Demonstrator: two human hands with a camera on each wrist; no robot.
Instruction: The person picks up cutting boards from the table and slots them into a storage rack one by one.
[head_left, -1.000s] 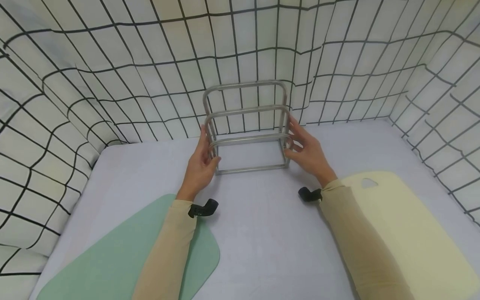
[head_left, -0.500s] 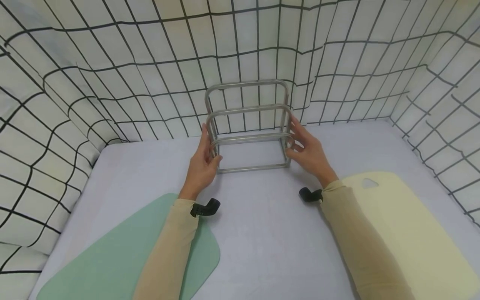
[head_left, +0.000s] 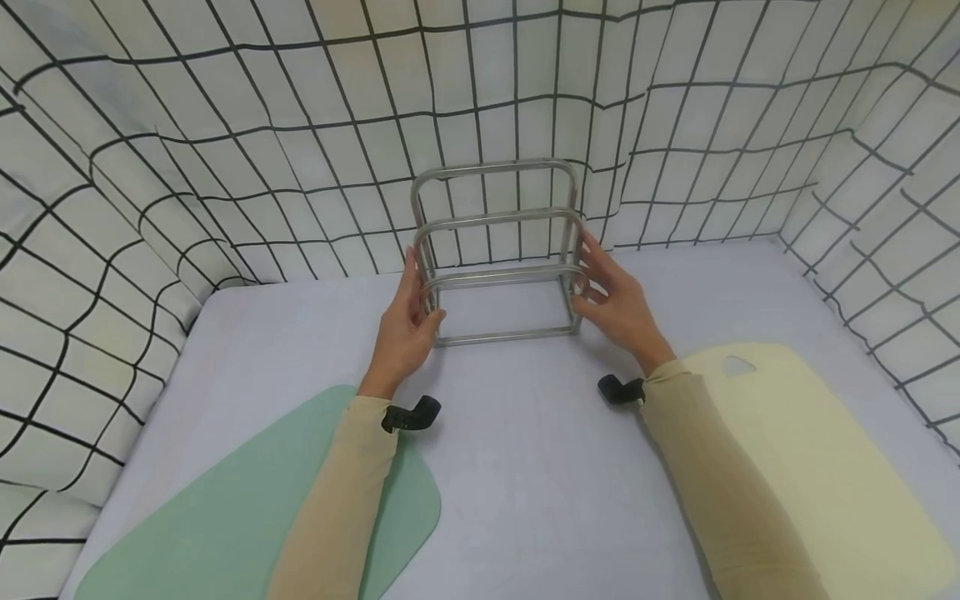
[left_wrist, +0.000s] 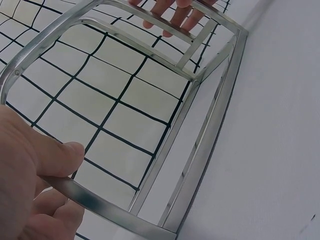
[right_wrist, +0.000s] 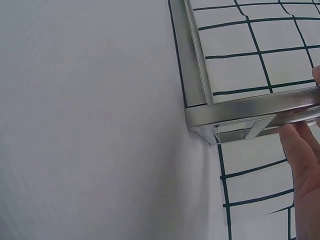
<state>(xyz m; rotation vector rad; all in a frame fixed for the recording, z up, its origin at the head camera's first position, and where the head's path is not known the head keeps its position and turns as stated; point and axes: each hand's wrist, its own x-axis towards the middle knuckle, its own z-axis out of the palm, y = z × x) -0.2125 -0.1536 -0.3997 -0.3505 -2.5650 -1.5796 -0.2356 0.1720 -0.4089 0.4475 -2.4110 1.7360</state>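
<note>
A silver metal cutting board rack (head_left: pixel 502 277) with three upright hoops stands on the white-covered table, near the back wall. My left hand (head_left: pixel 401 337) grips its left side, thumb over the front bar. In the left wrist view that thumb (left_wrist: pixel 62 157) presses on the flat metal bar while fingers curl behind it. On the opposite side my right hand (head_left: pixel 618 304) holds the rack's right upright between thumb and fingers. Part of the right hand (right_wrist: pixel 305 165) shows at the edge of the right wrist view, its fingertips at the frame; the rest is cut off.
A green cutting board (head_left: pixel 217 500) lies at the front left, partly under my left forearm. To the right lies a pale yellow cutting board (head_left: pixel 810 450) with a handle hole, partly covered by my right forearm. White walls (head_left: pixel 495 75) with a black grid enclose the table (head_left: pixel 517 483).
The rack and both hands have shifted very slightly to the right in the head view since a second ago. The grip of both hands stays the same.
</note>
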